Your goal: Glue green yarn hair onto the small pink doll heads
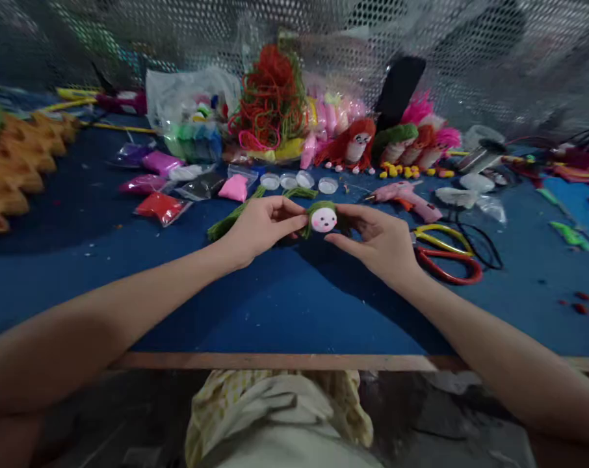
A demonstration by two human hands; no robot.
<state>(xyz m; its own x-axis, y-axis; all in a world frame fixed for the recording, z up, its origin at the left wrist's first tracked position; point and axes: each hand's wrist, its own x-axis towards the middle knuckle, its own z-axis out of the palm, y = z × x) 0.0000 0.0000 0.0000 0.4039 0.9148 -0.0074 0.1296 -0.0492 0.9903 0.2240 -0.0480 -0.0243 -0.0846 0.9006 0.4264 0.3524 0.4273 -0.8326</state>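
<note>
Both hands meet over the middle of the blue table [285, 305]. Between them is a small doll head [323, 218] with a white face, pink cheeks and green yarn hair. My left hand [261, 227] pinches its left side with thumb and fingers closed. My right hand [378, 239] grips its right side, fingers curled round it. Loose green yarn strands [231, 220] lie on the table just behind my left hand.
Behind the hands lie small clear lids [297, 181], bags of coloured clay [160, 208], a pink glue gun [406, 197] and red and yellow scissors [445, 257]. Finished yarn-haired dolls [355, 144] and a red yarn tangle [270, 97] stand at the back by a mesh wall.
</note>
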